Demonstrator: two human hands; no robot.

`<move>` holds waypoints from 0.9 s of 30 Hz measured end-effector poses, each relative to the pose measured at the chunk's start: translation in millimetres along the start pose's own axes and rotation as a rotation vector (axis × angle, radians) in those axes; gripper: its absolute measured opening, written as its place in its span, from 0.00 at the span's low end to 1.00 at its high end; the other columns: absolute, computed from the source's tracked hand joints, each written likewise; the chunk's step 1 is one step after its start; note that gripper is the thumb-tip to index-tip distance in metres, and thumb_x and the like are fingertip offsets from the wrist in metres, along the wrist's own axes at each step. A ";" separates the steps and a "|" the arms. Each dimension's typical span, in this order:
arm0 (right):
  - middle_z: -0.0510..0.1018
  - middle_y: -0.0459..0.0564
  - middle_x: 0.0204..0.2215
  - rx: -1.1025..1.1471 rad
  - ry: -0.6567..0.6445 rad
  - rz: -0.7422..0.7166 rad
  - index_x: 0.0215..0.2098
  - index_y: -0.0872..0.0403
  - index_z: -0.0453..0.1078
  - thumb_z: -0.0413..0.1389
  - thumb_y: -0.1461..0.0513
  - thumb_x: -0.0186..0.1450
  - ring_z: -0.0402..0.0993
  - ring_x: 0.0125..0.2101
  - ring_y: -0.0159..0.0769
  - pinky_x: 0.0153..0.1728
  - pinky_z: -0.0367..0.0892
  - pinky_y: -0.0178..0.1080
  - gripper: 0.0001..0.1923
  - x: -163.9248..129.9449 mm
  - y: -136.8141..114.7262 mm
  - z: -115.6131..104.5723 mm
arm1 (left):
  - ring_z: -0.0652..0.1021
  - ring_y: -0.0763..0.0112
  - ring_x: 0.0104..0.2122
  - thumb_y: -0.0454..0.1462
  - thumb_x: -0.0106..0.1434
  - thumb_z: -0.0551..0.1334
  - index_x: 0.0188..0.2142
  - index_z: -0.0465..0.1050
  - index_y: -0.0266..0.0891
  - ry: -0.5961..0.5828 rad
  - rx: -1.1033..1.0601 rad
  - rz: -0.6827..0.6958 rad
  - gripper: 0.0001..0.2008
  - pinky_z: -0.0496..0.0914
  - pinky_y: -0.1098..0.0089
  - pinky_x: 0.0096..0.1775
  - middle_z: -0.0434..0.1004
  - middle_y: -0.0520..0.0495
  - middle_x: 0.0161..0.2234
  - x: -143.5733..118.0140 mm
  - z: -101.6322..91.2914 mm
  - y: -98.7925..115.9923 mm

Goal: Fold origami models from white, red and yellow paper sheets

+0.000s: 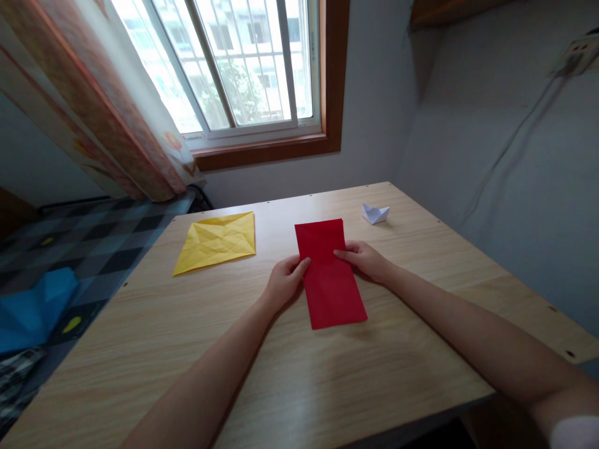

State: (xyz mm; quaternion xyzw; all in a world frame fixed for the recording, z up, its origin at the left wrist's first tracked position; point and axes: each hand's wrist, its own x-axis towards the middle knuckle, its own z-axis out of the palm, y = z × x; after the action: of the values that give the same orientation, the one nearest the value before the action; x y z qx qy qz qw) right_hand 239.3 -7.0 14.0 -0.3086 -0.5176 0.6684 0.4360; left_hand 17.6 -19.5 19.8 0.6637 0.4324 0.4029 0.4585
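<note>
Partly hidden under red paper [330, 277]: fingers of left hand [284, 280], right hand [365, 259] pinching edges.

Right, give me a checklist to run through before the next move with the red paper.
1. Red paper lies flat on the table: ok.
2. Left hand on the paper's left edge: ok.
3. Right hand on its right edge: ok.
4. Paper's layers line up: cannot tell, though a slight offset shows at the far edge.
5. Yellow paper lies apart from the red one: ok.
6. White folded boat sits apart, beyond the right hand: ok.
</note>
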 end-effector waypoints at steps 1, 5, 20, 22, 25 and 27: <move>0.84 0.53 0.37 0.000 0.000 0.000 0.41 0.57 0.79 0.67 0.52 0.57 0.80 0.35 0.40 0.42 0.72 0.42 0.20 0.3 0.6 -0.5 | 0.77 0.62 0.34 0.51 0.62 0.60 0.34 0.77 0.35 0.000 0.014 0.004 0.20 0.71 0.68 0.37 0.81 0.46 0.33 -0.1 -0.2 0.6; 0.84 0.52 0.38 -0.010 -0.005 -0.004 0.42 0.56 0.79 0.67 0.53 0.57 0.80 0.36 0.40 0.43 0.73 0.43 0.19 1.5 3.5 -3.3 | 0.77 0.62 0.33 0.51 0.62 0.60 0.33 0.77 0.34 0.006 0.032 0.002 0.20 0.70 0.68 0.37 0.81 0.45 0.32 -0.2 -0.2 1.2; 0.83 0.52 0.38 -0.156 -0.107 -0.008 0.43 0.56 0.79 0.64 0.52 0.59 0.79 0.37 0.41 0.44 0.72 0.44 0.20 1.1 6.6 -6.5 | 0.79 0.59 0.36 0.51 0.59 0.64 0.37 0.78 0.34 0.025 -0.085 -0.017 0.21 0.73 0.64 0.39 0.83 0.42 0.37 0.7 0.7 -2.8; 0.83 0.53 0.38 -0.164 -0.104 -0.009 0.43 0.56 0.79 0.65 0.51 0.58 0.79 0.38 0.42 0.45 0.72 0.45 0.20 1.1 6.2 -6.4 | 0.79 0.58 0.37 0.52 0.59 0.64 0.38 0.78 0.34 0.027 -0.079 -0.020 0.22 0.73 0.64 0.39 0.83 0.42 0.37 0.6 1.0 -2.5; 0.83 0.53 0.38 -0.157 -0.105 -0.009 0.43 0.56 0.79 0.65 0.50 0.58 0.79 0.39 0.43 0.45 0.72 0.45 0.21 0.9 5.2 -5.6 | 0.79 0.58 0.37 0.52 0.58 0.64 0.38 0.78 0.34 0.029 -0.079 -0.017 0.22 0.73 0.64 0.39 0.83 0.42 0.37 0.3 1.6 -1.9; 0.83 0.53 0.38 -0.155 -0.104 -0.011 0.43 0.56 0.79 0.65 0.50 0.58 0.78 0.39 0.44 0.45 0.72 0.45 0.21 1.0 4.9 -5.4 | 0.79 0.59 0.37 0.51 0.59 0.64 0.38 0.78 0.34 0.026 -0.080 -0.015 0.21 0.73 0.65 0.39 0.83 0.42 0.37 -0.1 1.9 -0.8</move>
State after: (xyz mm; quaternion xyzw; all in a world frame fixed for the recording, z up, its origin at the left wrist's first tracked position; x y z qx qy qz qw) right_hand 242.3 -4.2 7.9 -0.3037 -0.5914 0.6389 0.3870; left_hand 19.2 -19.9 18.5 0.6365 0.4267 0.4248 0.4820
